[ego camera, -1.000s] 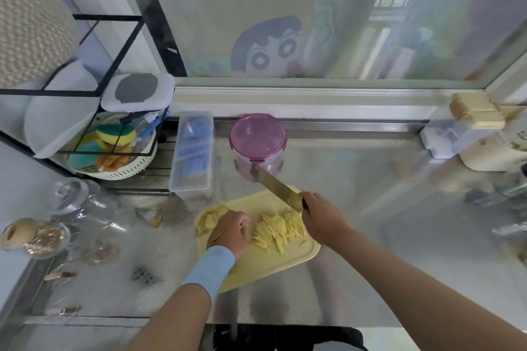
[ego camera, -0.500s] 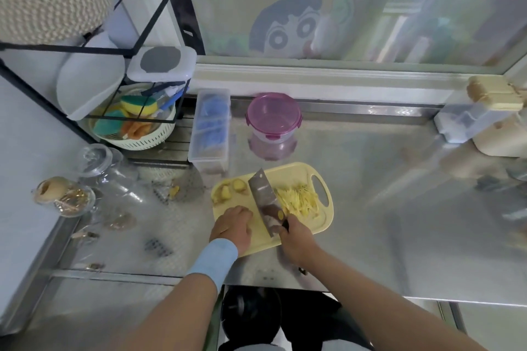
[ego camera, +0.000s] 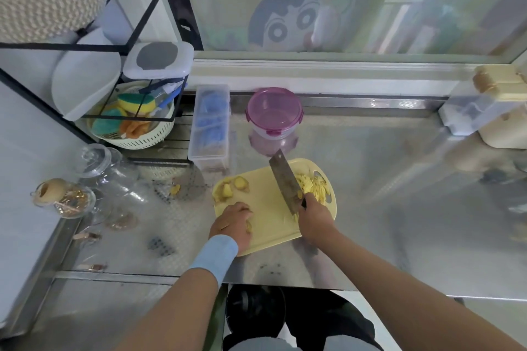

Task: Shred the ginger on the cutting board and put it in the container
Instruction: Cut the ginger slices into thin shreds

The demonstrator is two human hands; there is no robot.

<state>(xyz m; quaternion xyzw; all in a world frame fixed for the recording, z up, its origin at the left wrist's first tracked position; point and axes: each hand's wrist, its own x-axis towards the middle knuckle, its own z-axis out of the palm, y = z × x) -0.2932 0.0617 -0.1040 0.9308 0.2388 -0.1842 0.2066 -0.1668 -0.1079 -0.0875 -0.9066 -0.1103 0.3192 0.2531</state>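
Right hand (ego camera: 315, 215) grips cleaver (ego camera: 285, 179); left hand (ego camera: 232, 224) curls on 1 ginger piece (ego camera: 249, 226), cutting board (ego camera: 273, 216) near-left corner. Risk: piece slips, blade nicks that hand.

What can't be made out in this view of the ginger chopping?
Head view:
ginger piece: mostly hidden under the left hand.
knife handle: hidden in the right hand.
shredded ginger: partly behind the blade.
pink-lidded container: contents blurred.
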